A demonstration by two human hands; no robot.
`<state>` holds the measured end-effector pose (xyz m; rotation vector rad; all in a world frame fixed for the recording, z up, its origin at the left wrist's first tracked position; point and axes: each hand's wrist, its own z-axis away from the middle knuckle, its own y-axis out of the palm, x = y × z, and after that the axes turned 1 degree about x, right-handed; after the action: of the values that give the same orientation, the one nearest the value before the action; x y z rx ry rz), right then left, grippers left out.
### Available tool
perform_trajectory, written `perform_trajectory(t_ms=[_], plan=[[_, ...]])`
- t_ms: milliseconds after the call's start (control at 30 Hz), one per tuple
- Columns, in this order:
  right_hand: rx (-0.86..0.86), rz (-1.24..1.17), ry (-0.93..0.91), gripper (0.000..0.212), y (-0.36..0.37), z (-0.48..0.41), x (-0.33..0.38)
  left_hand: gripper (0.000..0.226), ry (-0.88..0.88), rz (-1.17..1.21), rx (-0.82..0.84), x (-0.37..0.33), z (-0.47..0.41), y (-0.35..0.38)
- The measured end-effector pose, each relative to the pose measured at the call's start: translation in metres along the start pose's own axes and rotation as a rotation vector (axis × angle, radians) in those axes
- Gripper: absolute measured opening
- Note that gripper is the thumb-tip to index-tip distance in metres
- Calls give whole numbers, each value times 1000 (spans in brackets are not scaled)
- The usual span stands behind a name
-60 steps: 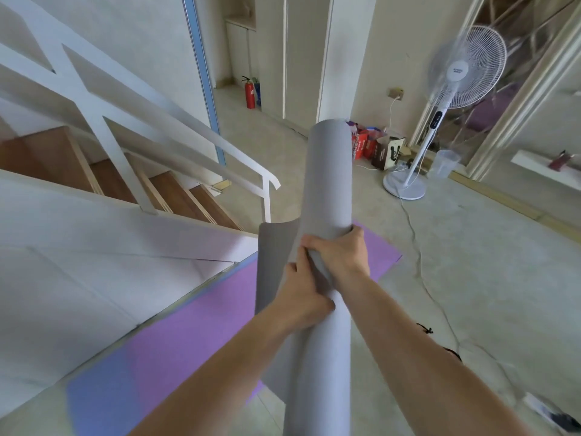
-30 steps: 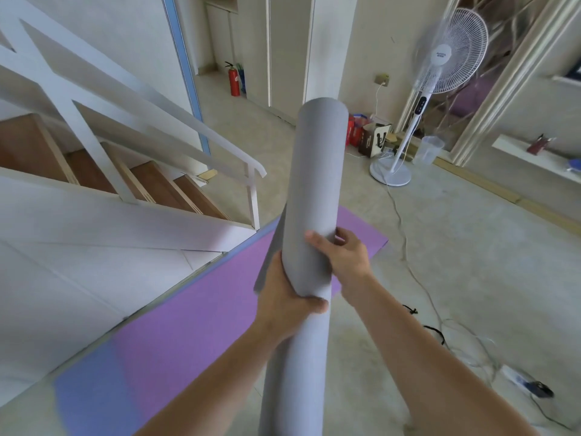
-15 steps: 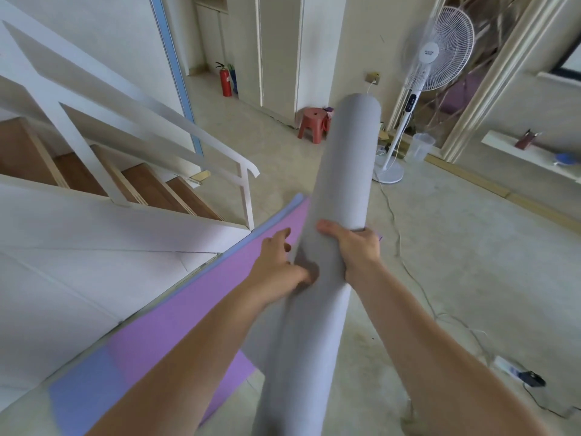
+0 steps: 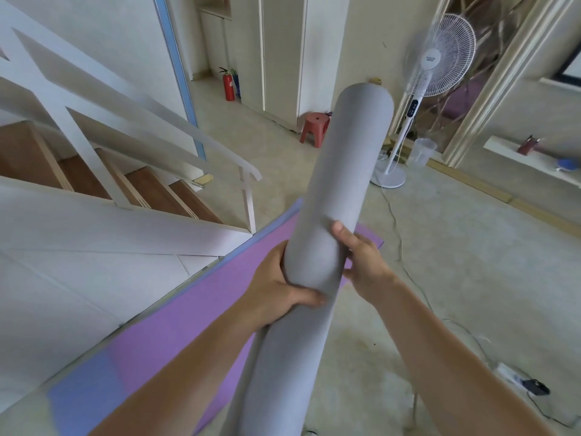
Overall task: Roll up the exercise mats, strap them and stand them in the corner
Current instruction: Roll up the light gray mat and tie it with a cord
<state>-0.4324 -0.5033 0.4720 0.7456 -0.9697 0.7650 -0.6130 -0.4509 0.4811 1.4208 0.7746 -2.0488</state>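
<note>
Grey mat roll point(image 4: 342, 184): flap now tucked away, left hand point(image 4: 279, 287) and right hand point(image 4: 361, 259) are gripping it, awaiting strap.

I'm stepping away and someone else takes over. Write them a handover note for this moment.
Left hand and right hand both grip the rolled grey mat, held tilted.
Purple mat lies flat on the floor beside the stairs.
Done: grey mat rolled.
Left: strap it (no strap in view), roll and strap the purple mat, stand both in the corner.
</note>
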Motion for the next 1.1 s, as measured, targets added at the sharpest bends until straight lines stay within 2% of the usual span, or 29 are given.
perform_trajectory(t_ms=[67, 133, 267, 300, 400, 467, 533, 567, 633, 733, 767, 867, 933, 1000, 1067, 1100], plan=[[100, -60, -28, 89, -8, -3, 4, 81, -11, 86, 86, -3, -2, 0], [104, -114, -33, 88, -8, 0, 11, 79, -40, 148, 170, -3, -5, -2], [-156, -111, -37, 57, 7, -2, 20, 79, -109, 83, 235, 1, -22, -8], [-245, -68, -34, 56, 13, -5, 19, 86, -116, 23, 198, -1, -24, -9], [-446, 80, -32, 81, 38, -11, 12, 111, -85, -291, 102, -10, -22, -1], [-438, 155, -33, 85, 58, -7, 7, 126, -52, -513, 8, -10, -15, 14], [-395, 168, -49, 82, 71, -1, 5, 124, -19, -560, -217, -6, -10, 18], [-352, 145, -59, 82, 70, 1, 5, 115, -2, -494, -291, -3, -7, 14], [-262, 83, -62, 82, 60, 3, 13, 99, 6, -232, -295, 0, -3, -2], [-59, 144, -69, 62, 35, -2, 29, 91, 24, 78, -136, -3, 5, -27], [42, 125, -80, 65, 28, -4, 32, 87, 40, 137, -48, -6, 6, -31], [254, -19, -84, 93, 19, -10, 35, 72, 15, 290, 156, -7, 4, -37], [248, -54, -66, 97, 24, -9, 36, 66, -46, 355, 239, 3, -1, -41], [152, -30, -64, 92, 34, -5, 36, 65, -93, 359, 310, 10, -4, -45], [24, -9, -106, 80, 46, -3, 35, 72, -111, 295, 299, 12, -7, -48], [-70, 24, -122, 76, 52, -5, 32, 82, -125, 236, 231, 12, -8, -48]])
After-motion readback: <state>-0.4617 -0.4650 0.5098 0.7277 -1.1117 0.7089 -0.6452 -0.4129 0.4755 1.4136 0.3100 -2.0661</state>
